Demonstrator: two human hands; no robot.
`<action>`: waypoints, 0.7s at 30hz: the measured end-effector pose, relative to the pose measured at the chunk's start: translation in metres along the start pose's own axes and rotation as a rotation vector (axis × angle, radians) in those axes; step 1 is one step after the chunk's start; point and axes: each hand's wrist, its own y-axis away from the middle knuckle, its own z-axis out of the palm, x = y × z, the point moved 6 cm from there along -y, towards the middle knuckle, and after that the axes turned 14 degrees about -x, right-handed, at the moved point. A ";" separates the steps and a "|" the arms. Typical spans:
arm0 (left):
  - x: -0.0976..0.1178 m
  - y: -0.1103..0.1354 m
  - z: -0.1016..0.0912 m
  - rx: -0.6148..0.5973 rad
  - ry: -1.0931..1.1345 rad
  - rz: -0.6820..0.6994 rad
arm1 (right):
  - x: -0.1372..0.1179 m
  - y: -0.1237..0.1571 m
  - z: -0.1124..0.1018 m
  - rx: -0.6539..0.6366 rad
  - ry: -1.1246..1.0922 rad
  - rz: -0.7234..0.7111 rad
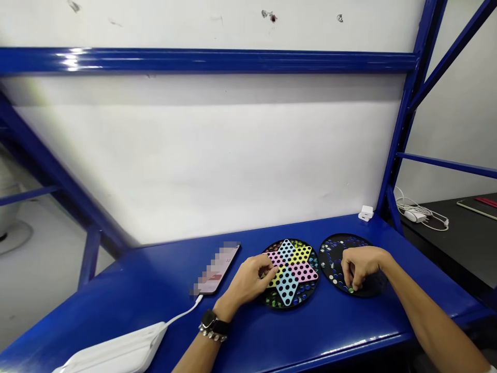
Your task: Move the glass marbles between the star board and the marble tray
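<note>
At lower centre, the left hand [254, 277] is half-curled over the Chinese checkers board [287, 285]. At lower right, the right hand [359, 265] nearly closes at a green marble [351, 290] — what either grips, I cannot tell.

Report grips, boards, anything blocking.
Left grip over star board, covering its left side. Right grip at green marble on black disc. Phone apart, left.

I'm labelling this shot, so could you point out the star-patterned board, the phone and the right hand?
Star-patterned board [288, 278]: head view, on the light-blue star arm nearest the wearer.
Phone [220, 271]: head view, on its screen.
Right hand [361, 260]: head view, on its back.
</note>
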 end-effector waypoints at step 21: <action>0.001 0.001 -0.005 0.024 -0.027 0.002 | -0.020 -0.008 -0.004 0.158 0.076 -0.049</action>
